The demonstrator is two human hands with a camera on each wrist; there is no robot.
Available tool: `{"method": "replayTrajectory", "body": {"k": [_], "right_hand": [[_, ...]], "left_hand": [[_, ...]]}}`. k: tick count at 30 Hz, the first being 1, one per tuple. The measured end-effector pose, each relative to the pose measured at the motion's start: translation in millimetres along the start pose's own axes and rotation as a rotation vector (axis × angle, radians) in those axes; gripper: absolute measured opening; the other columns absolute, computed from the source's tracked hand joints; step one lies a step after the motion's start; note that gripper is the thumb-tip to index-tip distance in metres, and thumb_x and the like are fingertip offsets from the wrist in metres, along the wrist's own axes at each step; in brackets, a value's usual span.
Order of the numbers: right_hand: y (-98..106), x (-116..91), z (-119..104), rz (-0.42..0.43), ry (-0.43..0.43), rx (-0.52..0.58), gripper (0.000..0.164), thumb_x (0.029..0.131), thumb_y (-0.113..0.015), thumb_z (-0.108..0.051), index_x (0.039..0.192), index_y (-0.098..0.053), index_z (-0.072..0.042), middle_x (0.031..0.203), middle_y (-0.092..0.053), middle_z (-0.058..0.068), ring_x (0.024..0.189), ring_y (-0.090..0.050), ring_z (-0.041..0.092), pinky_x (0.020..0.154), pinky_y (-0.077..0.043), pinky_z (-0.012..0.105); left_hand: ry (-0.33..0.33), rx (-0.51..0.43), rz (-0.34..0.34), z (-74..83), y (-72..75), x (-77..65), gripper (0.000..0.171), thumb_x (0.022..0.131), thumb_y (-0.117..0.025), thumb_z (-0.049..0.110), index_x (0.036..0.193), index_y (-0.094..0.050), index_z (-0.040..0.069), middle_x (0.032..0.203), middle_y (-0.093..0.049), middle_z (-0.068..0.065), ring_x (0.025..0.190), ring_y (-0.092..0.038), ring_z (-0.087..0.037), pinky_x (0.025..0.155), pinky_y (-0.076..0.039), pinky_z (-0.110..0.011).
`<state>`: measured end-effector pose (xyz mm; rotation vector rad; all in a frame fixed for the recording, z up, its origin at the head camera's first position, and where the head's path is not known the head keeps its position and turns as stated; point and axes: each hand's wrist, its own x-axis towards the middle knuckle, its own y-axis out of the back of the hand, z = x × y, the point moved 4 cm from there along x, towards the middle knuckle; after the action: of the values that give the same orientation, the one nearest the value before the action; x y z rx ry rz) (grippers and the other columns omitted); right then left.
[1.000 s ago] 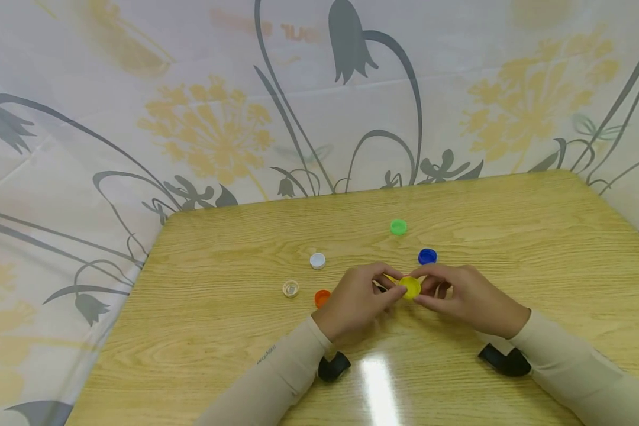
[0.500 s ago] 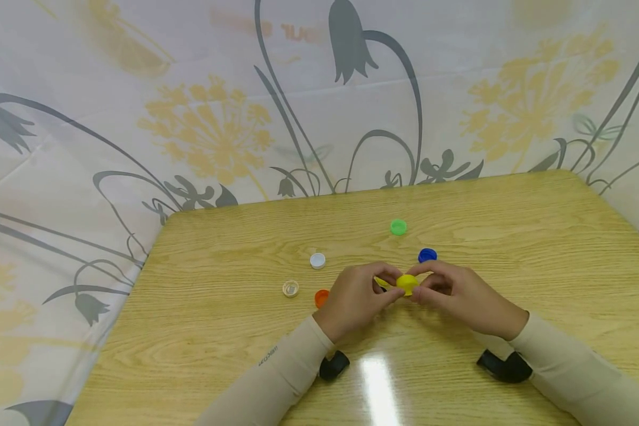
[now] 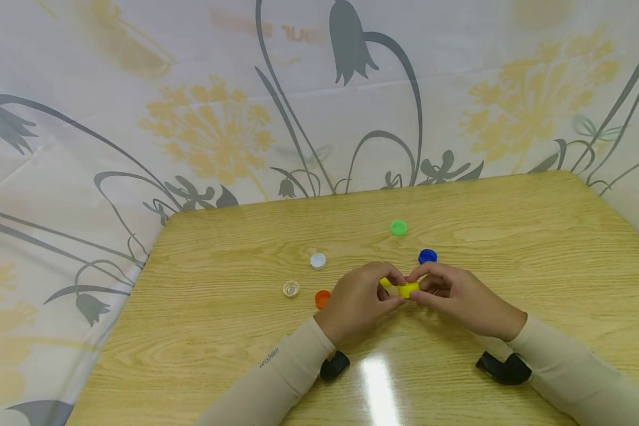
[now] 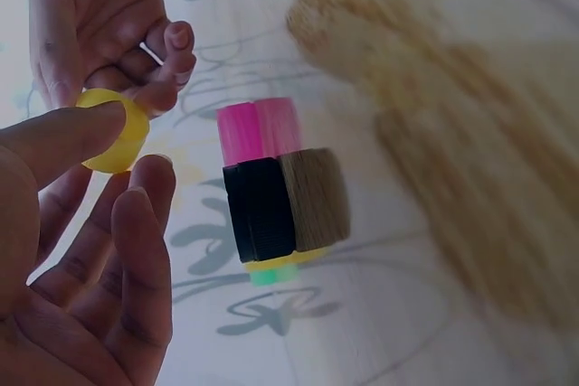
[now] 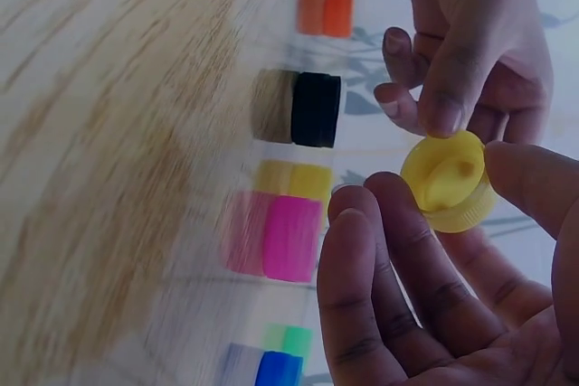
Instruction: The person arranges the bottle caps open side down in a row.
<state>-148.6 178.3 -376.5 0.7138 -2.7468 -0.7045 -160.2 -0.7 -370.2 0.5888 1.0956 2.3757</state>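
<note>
In the head view, both hands meet over the table at a small yellow bottle cap [image 3: 408,290]. My left hand [image 3: 354,305] pinches it from the left, its thumb lying across the cap [image 4: 136,133] in the left wrist view. From the other side my right hand [image 3: 468,302] pinches the same cap, held clear of the table. The right wrist view shows a round face of the cap [image 5: 441,174]. Behind the hands stand a pink cap [image 5: 291,238], a black cap [image 5: 316,110] and a second yellow cap [image 5: 312,180], all mostly hidden in the head view.
On the wooden table [image 3: 218,349] lie an orange cap [image 3: 322,299], a clear cap [image 3: 290,289], a white cap [image 3: 318,261], a blue cap [image 3: 428,255] and a green cap [image 3: 399,228]. A flower-patterned cloth [image 3: 309,118] hangs behind the table.
The held yellow cap has turned over between the fingers: its hollow side faced the head camera, then its rounded face, now its side. Both hands stay nearly in place.
</note>
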Motion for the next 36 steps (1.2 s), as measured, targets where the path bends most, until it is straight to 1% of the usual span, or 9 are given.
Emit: {"method": "replayTrajectory", "body": {"k": [5,6,10,12,14,18,24,27,36], "right_hand": [[0.0,1.8,-0.7,0.014,0.021,-0.025,0.02,0.098,-0.064,-0.016,0.117,-0.06,-0.01,0.095,-0.073,0.004,0.08,-0.069,0.014,0.068,-0.055,0.026],[0.1,2.1,-0.6,0.02,0.029,-0.032,0.02,0.098,-0.064,-0.016,0.117,-0.06,-0.011,0.095,-0.073,0.003,0.08,-0.069,0.013,0.068,-0.055,0.026],[-0.4,2.6,-1.1,0.04,0.054,-0.037,0.02,0.097,-0.065,-0.014,0.117,-0.059,-0.012,0.096,-0.074,0.002,0.084,-0.07,0.013,0.069,-0.056,0.026],[-1.8,2.1,-2.4,0.041,0.055,-0.032,0.021,0.097,-0.066,-0.014,0.117,-0.059,-0.012,0.096,-0.074,0.003,0.085,-0.071,0.013,0.07,-0.056,0.026],[-4.1,1.5,-4.6,0.041,0.051,-0.037,0.022,0.097,-0.066,-0.015,0.118,-0.059,-0.012,0.098,-0.074,0.002,0.087,-0.071,0.012,0.071,-0.056,0.026],[-11.0,1.4,-11.0,0.045,0.046,-0.087,0.025,0.096,-0.068,-0.021,0.118,-0.06,-0.014,0.099,-0.074,-0.003,0.089,-0.07,0.006,0.074,-0.056,0.025],[-30.1,9.3,-22.8,0.006,0.104,-0.118,0.027,0.096,-0.069,-0.026,0.118,-0.063,-0.011,0.101,-0.074,-0.006,0.092,-0.069,0.004,0.079,-0.058,0.026],[-42.0,13.7,-28.3,-0.03,0.122,-0.112,0.029,0.095,-0.069,-0.028,0.118,-0.064,-0.009,0.1,-0.074,-0.006,0.09,-0.069,0.003,0.08,-0.058,0.026],[-75.3,24.6,-45.3,-0.132,0.117,-0.036,0.029,0.094,-0.071,-0.026,0.115,-0.065,-0.008,0.1,-0.074,-0.003,0.089,-0.069,0.003,0.077,-0.057,0.023]], "left_hand": [[0.014,-0.023,-0.024,-0.7,2.0,-0.1,0.022,0.089,-0.077,0.025,0.108,-0.066,0.018,0.107,-0.07,0.006,0.073,-0.061,0.006,0.066,-0.048,-0.007],[0.027,-0.042,-0.033,-1.4,2.2,-0.2,0.022,0.09,-0.076,0.026,0.108,-0.066,0.018,0.108,-0.07,0.006,0.073,-0.062,0.006,0.067,-0.048,-0.008],[0.098,-0.183,-0.066,-4.7,3.7,-1.2,0.02,0.094,-0.071,0.026,0.111,-0.067,0.018,0.11,-0.071,0.007,0.077,-0.064,0.005,0.07,-0.051,-0.011],[0.124,-0.241,-0.066,-5.9,4.8,-2.7,0.018,0.095,-0.07,0.026,0.111,-0.067,0.018,0.109,-0.071,0.007,0.077,-0.065,0.005,0.07,-0.052,-0.013],[0.132,-0.263,-0.055,-6.8,6.3,-5.3,0.017,0.094,-0.071,0.025,0.11,-0.068,0.018,0.108,-0.072,0.007,0.076,-0.065,0.004,0.069,-0.053,-0.014],[0.116,-0.235,-0.014,-7.7,11.6,-15.3,0.016,0.092,-0.074,0.025,0.106,-0.069,0.018,0.105,-0.073,0.007,0.075,-0.065,0.004,0.065,-0.052,-0.014],[0.09,-0.142,0.03,-10.2,28.9,-40.7,0.018,0.09,-0.076,0.026,0.105,-0.069,0.019,0.107,-0.073,0.006,0.077,-0.067,0.003,0.065,-0.051,-0.013],[0.09,-0.111,0.025,-12.9,37.1,-53.4,0.019,0.09,-0.077,0.026,0.105,-0.069,0.018,0.106,-0.073,0.006,0.075,-0.066,0.004,0.065,-0.051,-0.013],[0.115,-0.004,-0.003,-23.3,58.1,-86.9,0.019,0.087,-0.08,0.026,0.101,-0.069,0.02,0.099,-0.073,0.008,0.074,-0.065,0.005,0.064,-0.05,-0.014]]}}
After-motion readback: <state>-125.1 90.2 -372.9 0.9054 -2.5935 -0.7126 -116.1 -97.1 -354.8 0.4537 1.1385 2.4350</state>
